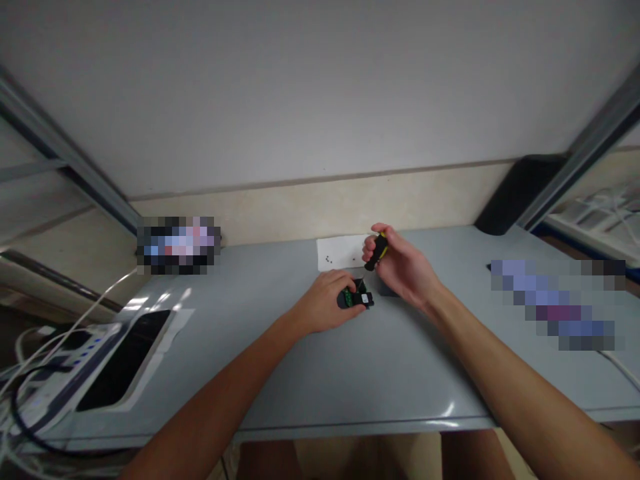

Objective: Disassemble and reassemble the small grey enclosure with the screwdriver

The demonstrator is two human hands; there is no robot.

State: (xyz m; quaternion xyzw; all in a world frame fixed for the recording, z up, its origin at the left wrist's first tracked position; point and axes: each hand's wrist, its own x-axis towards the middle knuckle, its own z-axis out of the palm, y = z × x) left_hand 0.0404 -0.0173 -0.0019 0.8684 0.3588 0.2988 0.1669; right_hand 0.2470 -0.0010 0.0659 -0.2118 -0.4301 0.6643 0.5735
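My left hand (325, 301) is closed around the edges of a small black device with a green circuit board (364, 299), steadying it low over the table. In my right hand (407, 268) is a screwdriver (379, 252) with a black and yellow handle, tilted with its shaft pointing down at the device. Whether the tip touches a screw is too small to tell. Behind the device lies a sheet of white paper (333, 248) with several tiny dark screws (329, 259) on it. A dark grey flat piece (387, 289) shows partly beneath my right hand.
On the left of the grey table (280, 373) lie a black-screened phone or tablet (127, 360) and a white power strip (83, 363) with cables. A black cylinder (520, 193) leans at the back right. Pixelated objects (180, 245) lie at both sides.
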